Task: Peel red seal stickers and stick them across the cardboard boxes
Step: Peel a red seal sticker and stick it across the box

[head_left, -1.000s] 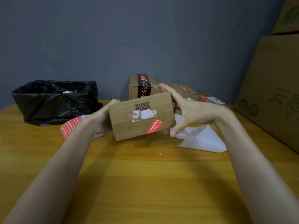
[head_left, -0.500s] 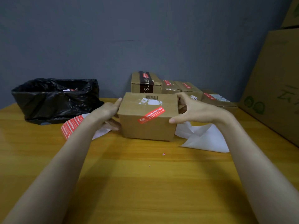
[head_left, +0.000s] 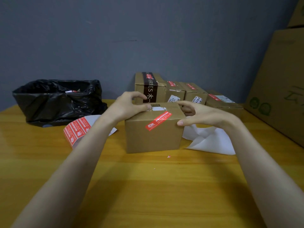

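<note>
While the cardboard box (head_left: 153, 137) stands squarely on the yellow wooden counter (head_left: 148, 186), a person reaches in with both bare arms and has a hand at each end of it. The left-hand grip (head_left: 130, 106) sits at the box's top left corner. Its thumb lies flat on the lid beside a torn white barcode label (head_left: 156, 108) and its other fingers are curled up off the cardboard. From where I stand I cannot tell whether it is clamped on the box or only resting there. The right-hand grip (head_left: 197, 114) is clamped on the box's right end, thumb tip against the front right edge and fingers hooked round the far corner. One red seal sticker (head_left: 158, 120) is already on, running slantwise across the edge where the lid meets the front face, part on each. Just left of the box, partly hidden by the left forearm, lies a curling sheet of red stickers (head_left: 76, 130). Just right of the box lies crumpled white backing paper (head_left: 212, 142). A tiny red scrap (head_left: 168, 156) lies on the wood near the box's front right corner. Behind, against the grey wall (head_left: 148, 38), stands a row of more boxes (head_left: 194, 93) with red stickers on top, the leftmost banded with dark tape (head_left: 148, 88). A black bin bag (head_left: 57, 101) sits at far left, big cartons (head_left: 283, 83) at right.
</note>
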The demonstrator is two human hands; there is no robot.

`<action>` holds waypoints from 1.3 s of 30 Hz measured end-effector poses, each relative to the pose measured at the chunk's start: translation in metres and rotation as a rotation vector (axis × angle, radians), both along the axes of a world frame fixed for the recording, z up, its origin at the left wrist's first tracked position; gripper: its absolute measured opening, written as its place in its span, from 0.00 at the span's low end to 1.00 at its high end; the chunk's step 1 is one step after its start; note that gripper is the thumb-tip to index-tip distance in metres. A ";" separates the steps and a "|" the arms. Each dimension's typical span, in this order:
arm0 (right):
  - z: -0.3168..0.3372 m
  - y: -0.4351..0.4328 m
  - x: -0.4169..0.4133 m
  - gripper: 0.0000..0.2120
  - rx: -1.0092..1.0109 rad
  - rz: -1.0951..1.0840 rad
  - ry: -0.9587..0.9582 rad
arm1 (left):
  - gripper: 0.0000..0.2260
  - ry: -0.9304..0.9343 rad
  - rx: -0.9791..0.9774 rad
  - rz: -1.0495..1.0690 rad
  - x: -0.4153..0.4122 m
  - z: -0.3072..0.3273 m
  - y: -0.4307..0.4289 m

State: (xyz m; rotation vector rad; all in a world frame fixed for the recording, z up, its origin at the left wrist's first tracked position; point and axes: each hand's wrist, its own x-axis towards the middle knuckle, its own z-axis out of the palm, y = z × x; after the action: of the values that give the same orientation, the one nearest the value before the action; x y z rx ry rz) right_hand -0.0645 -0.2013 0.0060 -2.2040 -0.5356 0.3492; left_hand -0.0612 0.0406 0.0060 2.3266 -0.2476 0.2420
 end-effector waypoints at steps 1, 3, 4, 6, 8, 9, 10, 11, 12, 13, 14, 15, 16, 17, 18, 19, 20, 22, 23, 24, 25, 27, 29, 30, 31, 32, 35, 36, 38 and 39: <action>0.002 -0.001 -0.001 0.29 -0.021 -0.009 -0.012 | 0.15 -0.004 0.006 -0.006 0.000 0.000 0.000; 0.008 -0.001 -0.002 0.34 -0.042 -0.062 -0.071 | 0.10 -0.023 -0.015 -0.043 -0.001 0.000 -0.001; 0.011 -0.001 -0.001 0.32 -0.023 -0.113 -0.135 | 0.08 -0.032 -0.022 -0.065 -0.002 0.000 -0.002; 0.015 0.003 0.001 0.20 0.070 -0.227 -0.310 | 0.05 -0.036 -0.026 -0.092 -0.002 0.000 -0.003; 0.018 0.012 0.002 0.06 0.172 -0.281 -0.431 | 0.05 -0.034 -0.042 -0.098 -0.003 0.000 -0.005; 0.018 0.018 0.001 0.03 0.187 -0.282 -0.451 | 0.05 -0.031 -0.056 -0.099 -0.003 0.000 -0.006; 0.017 0.024 0.000 0.05 0.167 -0.279 -0.454 | 0.05 -0.030 -0.070 -0.102 -0.003 0.000 -0.006; 0.016 0.029 -0.001 0.06 0.124 -0.267 -0.448 | 0.05 -0.030 -0.077 -0.106 -0.004 0.001 -0.007; 0.015 0.033 -0.001 0.06 0.081 -0.250 -0.443 | 0.04 -0.031 -0.077 -0.109 -0.004 0.001 -0.006; 0.014 0.035 -0.002 0.06 0.046 -0.232 -0.445 | 0.04 -0.031 -0.073 -0.113 -0.003 0.001 -0.006; 0.013 0.037 -0.002 0.06 0.024 -0.221 -0.448 | 0.04 -0.031 -0.069 -0.116 -0.003 0.001 -0.006; 0.012 0.039 -0.001 0.06 0.008 -0.217 -0.447 | 0.04 -0.029 -0.068 -0.117 -0.003 0.001 -0.006; 0.011 0.040 -0.001 0.05 -0.011 -0.218 -0.444 | 0.04 -0.029 -0.068 -0.115 -0.002 0.001 -0.006; 0.010 0.041 -0.001 0.05 -0.032 -0.220 -0.444 | 0.03 -0.029 -0.069 -0.113 -0.001 0.000 -0.006; 0.010 0.042 -0.001 0.04 -0.052 -0.222 -0.447 | 0.03 -0.031 -0.068 -0.112 -0.001 0.000 -0.006; 0.010 0.043 -0.002 0.04 -0.068 -0.226 -0.451 | 0.03 -0.033 -0.068 -0.111 -0.001 -0.001 -0.007; 0.010 0.044 -0.003 0.04 -0.079 -0.230 -0.456 | 0.03 -0.034 -0.068 -0.112 0.000 -0.001 -0.007; 0.011 0.046 -0.005 0.04 -0.100 -0.231 -0.467 | 0.03 -0.037 -0.069 -0.109 0.000 -0.001 -0.007; 0.011 0.048 -0.006 0.05 -0.112 -0.230 -0.474 | 0.03 -0.038 -0.068 -0.107 0.000 -0.001 -0.007; 0.012 0.049 -0.007 0.05 -0.119 -0.230 -0.480 | 0.03 -0.038 -0.067 -0.104 0.000 -0.002 -0.007; 0.012 0.051 -0.008 0.05 -0.119 -0.230 -0.483 | 0.03 -0.038 -0.066 -0.101 0.000 -0.002 -0.007; 0.013 0.054 -0.010 0.05 -0.124 -0.233 -0.481 | 0.02 -0.040 -0.070 -0.104 0.001 -0.003 -0.007; 0.014 0.056 -0.011 0.05 -0.160 -0.247 -0.487 | 0.02 -0.044 -0.064 -0.110 0.001 -0.002 -0.007; 0.014 0.056 -0.011 0.05 -0.173 -0.255 -0.491 | 0.02 -0.047 -0.059 -0.112 0.001 -0.002 -0.007; 0.014 0.055 -0.011 0.06 -0.174 -0.263 -0.491 | 0.02 -0.048 -0.058 -0.112 0.001 -0.003 -0.007; 0.014 0.055 -0.011 0.06 -0.169 -0.270 -0.488 | 0.02 -0.048 -0.059 -0.111 0.002 -0.003 -0.007; 0.013 0.056 -0.012 0.05 -0.181 -0.287 -0.482 | 0.02 -0.046 -0.053 -0.115 0.003 -0.003 -0.007; 0.014 0.057 -0.013 0.05 -0.195 -0.290 -0.480 | 0.02 -0.044 -0.050 -0.116 0.003 -0.003 -0.007; 0.015 0.059 -0.013 0.06 -0.219 -0.289 -0.468 | 0.02 -0.042 -0.055 -0.116 0.002 -0.003 -0.007; 0.015 0.059 -0.013 0.06 -0.228 -0.285 -0.458 | 0.02 -0.042 -0.058 -0.115 0.002 -0.003 -0.007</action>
State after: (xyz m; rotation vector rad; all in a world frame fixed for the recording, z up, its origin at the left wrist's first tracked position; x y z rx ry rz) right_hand -0.0777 -0.1422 0.0211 -2.5534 -0.4268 -0.2660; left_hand -0.0590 0.0336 0.0027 2.2428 -0.3888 0.2379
